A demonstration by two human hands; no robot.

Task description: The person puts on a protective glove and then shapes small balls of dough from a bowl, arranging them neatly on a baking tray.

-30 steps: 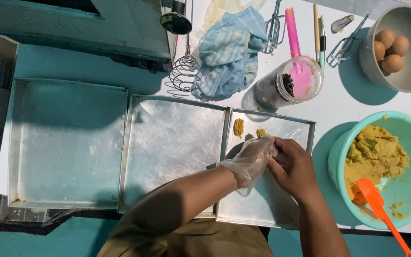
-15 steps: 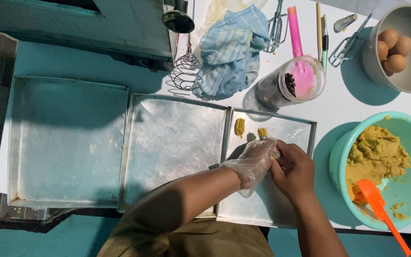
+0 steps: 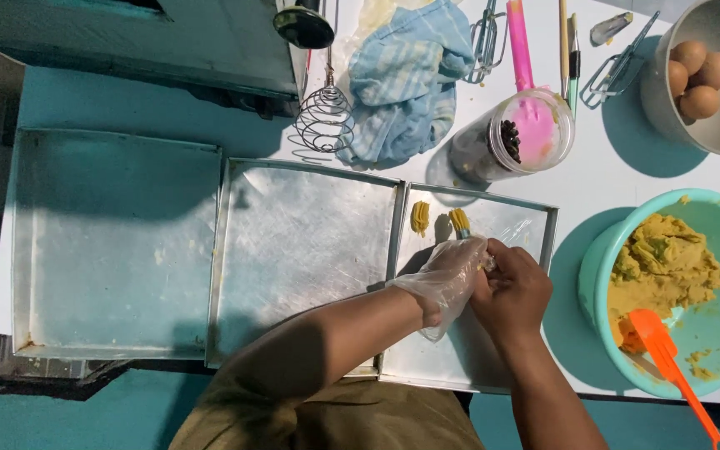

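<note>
Two ridged dough pieces (image 3: 420, 217) on shiny metal tray (image 3: 510, 208)

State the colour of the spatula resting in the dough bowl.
Orange spatula, in a turquoise bowl; the head view shows it.

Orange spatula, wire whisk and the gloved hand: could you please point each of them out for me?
orange spatula (image 3: 658, 340), head view, on its flat blade in the teal bowl.
wire whisk (image 3: 324, 122), head view, on its coiled spring head.
left hand (image 3: 447, 275), head view, on the back of the clear glove.
</note>
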